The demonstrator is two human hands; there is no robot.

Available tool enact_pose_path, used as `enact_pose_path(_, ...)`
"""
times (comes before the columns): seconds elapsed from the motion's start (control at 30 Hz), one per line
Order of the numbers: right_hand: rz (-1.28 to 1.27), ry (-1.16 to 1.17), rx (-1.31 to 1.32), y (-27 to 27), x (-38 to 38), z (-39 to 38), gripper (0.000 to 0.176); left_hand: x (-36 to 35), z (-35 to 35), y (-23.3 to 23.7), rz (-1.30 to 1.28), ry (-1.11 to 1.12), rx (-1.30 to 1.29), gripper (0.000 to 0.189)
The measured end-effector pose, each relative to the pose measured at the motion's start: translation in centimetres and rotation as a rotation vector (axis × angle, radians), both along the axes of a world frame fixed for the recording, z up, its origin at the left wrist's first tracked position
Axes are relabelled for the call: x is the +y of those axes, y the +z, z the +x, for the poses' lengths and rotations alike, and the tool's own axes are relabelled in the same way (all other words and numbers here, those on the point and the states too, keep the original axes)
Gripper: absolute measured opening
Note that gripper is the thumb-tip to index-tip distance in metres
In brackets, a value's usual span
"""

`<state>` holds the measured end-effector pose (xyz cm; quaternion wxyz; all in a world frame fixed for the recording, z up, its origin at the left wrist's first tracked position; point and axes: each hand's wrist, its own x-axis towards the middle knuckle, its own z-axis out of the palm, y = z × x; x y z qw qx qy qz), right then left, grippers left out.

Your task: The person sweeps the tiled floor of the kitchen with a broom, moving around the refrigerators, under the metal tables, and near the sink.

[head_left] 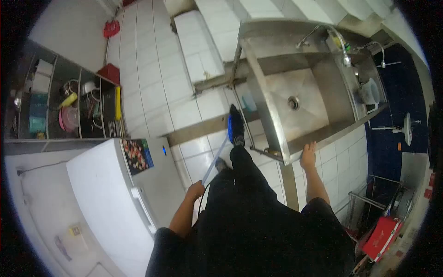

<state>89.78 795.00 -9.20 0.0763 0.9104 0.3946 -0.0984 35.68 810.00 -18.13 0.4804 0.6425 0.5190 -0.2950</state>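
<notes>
My left hand (pixel 196 189) is closed around the pale handle of a long-handled tool (pixel 213 164). The handle slants forward and down to a blue head on the floor, partly hidden by my dark shoe (pixel 236 124). My right hand (pixel 308 156) rests on the near rim of a stainless steel sink (pixel 275 121), its fingers stretched out over the edge. The sink's basin holds nothing but a drain (pixel 293 103) in its floor.
A white fridge (pixel 106 180) stands at left, below shelves (pixel 55 92) with bowls and utensils. White tiled steps (pixel 198 46) rise beyond the floor gutter (pixel 194 131). Faucets (pixel 347 60) and a white pitcher (pixel 369 92) are at the sink's right; a red box (pixel 382 237) lies lower right.
</notes>
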Motion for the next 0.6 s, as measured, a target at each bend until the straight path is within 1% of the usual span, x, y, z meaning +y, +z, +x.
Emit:
enact_pose_path(0.03,-0.024,0.005,0.017,0.0,0.1,-0.3,0.025,-1.0,-1.2,0.7,-0.077,0.103,0.043,0.033)
enact_pose_path(0.07,0.032,0.032,0.004,0.4,0.1,-0.5,0.026,-3.2,-3.7,-1.0,0.011,-0.020,0.074,0.033)
enact_pose_path(0.1,0.092,0.057,-0.013,0.7,0.1,-0.6,0.026,-4.7,-5.5,-0.9,-0.004,-0.022,0.081,0.033)
enact_pose_path(0.17,0.068,0.052,-0.003,1.0,0.2,-0.6,0.025,-7.6,-8.8,-0.8,-0.023,-0.022,0.093,0.034)
enact_pose_path(0.2,0.064,0.049,0.000,1.0,0.3,-0.6,0.024,-9.2,-10.4,-2.8,-0.013,0.009,0.080,0.033)
enact_pose_path(0.23,0.066,0.048,0.001,0.8,0.3,-0.6,0.024,-9.5,-10.5,-4.5,-0.010,0.008,0.081,0.033)
enact_pose_path(0.3,0.061,0.052,-0.016,0.6,0.2,-0.5,0.026,-10.1,-10.0,-6.5,0.079,-0.046,-0.069,0.033)
enact_pose_path(0.33,0.060,0.054,-0.015,0.3,0.3,-0.3,0.026,-9.4,-8.5,-6.8,0.153,-0.075,-0.097,0.033)
enact_pose_path(0.37,0.049,0.039,-0.037,0.0,0.2,-0.2,0.031,-8.1,-6.1,-6.9,0.223,-0.103,-0.123,0.034)
enact_pose_path(0.4,0.034,0.026,-0.057,-0.4,-0.2,-0.3,0.036,-6.7,-3.6,-5.2,0.292,-0.012,-0.177,0.034)
enact_pose_path(0.43,0.021,0.032,-0.053,-0.5,-0.6,-0.6,0.036,-4.3,-0.4,-2.5,0.180,0.013,-0.075,0.033)
enact_pose_path(0.47,0.022,0.055,-0.056,-0.4,-0.8,-0.7,0.034,-3.9,0.3,-4.8,0.221,0.092,-0.104,0.033)
enact_pose_path(0.5,0.028,0.087,-0.064,-0.2,-0.3,-0.3,0.033,-2.6,2.5,-1.5,0.221,0.071,-0.016,0.033)
enact_pose_path(0.53,0.029,0.113,-0.067,0.2,0.1,-0.3,0.033,-2.7,2.9,-0.1,0.216,0.070,0.031,0.033)
enact_pose_path(0.6,-0.049,0.052,-0.041,1.0,0.5,-1.0,0.029,-2.7,2.3,1.7,0.203,0.065,0.129,0.032)
